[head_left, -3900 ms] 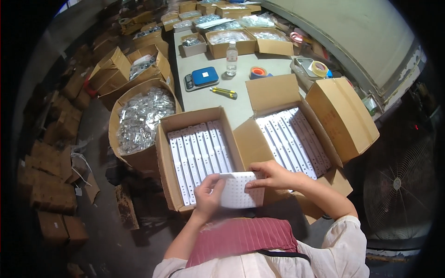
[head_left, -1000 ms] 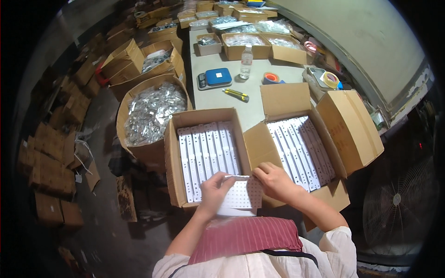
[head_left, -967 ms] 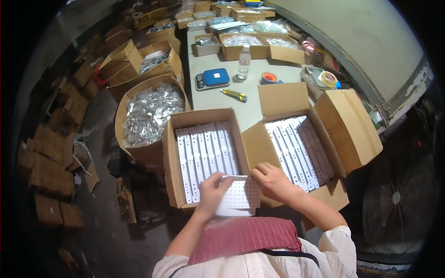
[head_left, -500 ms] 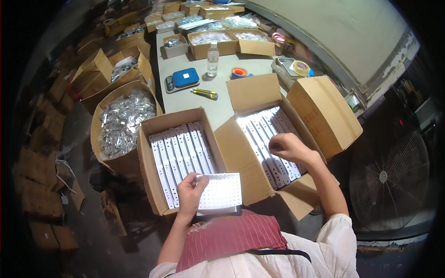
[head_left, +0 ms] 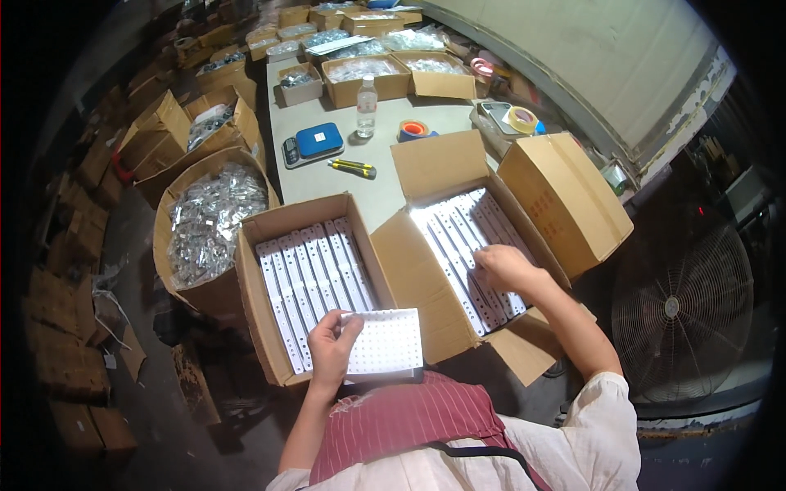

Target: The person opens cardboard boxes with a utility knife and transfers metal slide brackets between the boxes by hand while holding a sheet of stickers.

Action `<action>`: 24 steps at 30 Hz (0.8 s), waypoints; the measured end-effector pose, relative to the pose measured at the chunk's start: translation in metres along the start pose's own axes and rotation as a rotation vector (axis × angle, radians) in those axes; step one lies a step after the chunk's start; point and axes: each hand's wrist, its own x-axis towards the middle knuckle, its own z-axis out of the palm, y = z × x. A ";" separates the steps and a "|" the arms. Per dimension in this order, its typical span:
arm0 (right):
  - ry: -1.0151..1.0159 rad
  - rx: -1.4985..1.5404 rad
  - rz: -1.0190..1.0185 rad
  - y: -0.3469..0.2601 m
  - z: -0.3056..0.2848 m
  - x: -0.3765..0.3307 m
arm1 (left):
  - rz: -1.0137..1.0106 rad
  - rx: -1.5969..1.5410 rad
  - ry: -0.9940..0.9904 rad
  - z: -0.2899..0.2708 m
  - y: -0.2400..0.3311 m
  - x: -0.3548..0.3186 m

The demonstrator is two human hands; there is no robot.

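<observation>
My left hand [head_left: 330, 348] pinches a white sheet [head_left: 385, 340] marked with rows of small round dots, held low before my body. Close by that hand stands an open cardboard box [head_left: 377, 282], filled with rows of white strips [head_left: 307, 278] that have dark holes or dots. A second open box [head_left: 528, 221] to its right holds similar white strips [head_left: 458, 237]. Over these strips is my right hand [head_left: 505, 268], its fingers bent together at a strip's surface. Whatever may be between those fingertips is too small to make out.
A carton of clear-bagged parts [head_left: 217, 221] stands left of the boxes. On the table are a blue scale [head_left: 319, 141], a yellow-black cutter [head_left: 352, 168], a bottle [head_left: 366, 110] and tape rolls [head_left: 414, 129]. A closed carton [head_left: 565, 196] and a large fan [head_left: 671, 308] are at right.
My right hand has moved down and slightly nearer onto the strips in the right box. My left hand still holds the dotted sheet. The whole view has shifted slightly.
</observation>
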 end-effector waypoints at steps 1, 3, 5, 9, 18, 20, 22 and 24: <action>0.034 0.069 -0.004 0.005 -0.004 0.001 | 0.005 0.019 0.000 -0.001 0.001 0.000; 0.115 0.160 -0.009 0.021 -0.015 0.001 | 0.012 0.036 0.003 -0.002 0.001 0.000; 0.091 0.249 -0.009 0.023 -0.028 -0.003 | 0.009 0.022 -0.005 -0.002 0.000 0.001; -0.044 0.237 -0.007 0.019 -0.023 -0.006 | -0.004 0.050 -0.021 -0.004 -0.004 0.003; 0.066 -0.059 0.026 0.018 0.002 0.000 | 0.028 0.082 -0.001 -0.007 -0.010 0.002; 0.183 0.019 0.040 0.037 -0.008 -0.002 | 0.018 0.098 0.001 -0.007 -0.008 0.002; 0.231 0.178 0.072 0.048 -0.020 -0.005 | 0.020 0.098 -0.007 -0.008 -0.009 0.003; 0.160 0.243 0.032 0.051 -0.022 -0.006 | 0.025 0.098 -0.012 -0.008 -0.008 0.003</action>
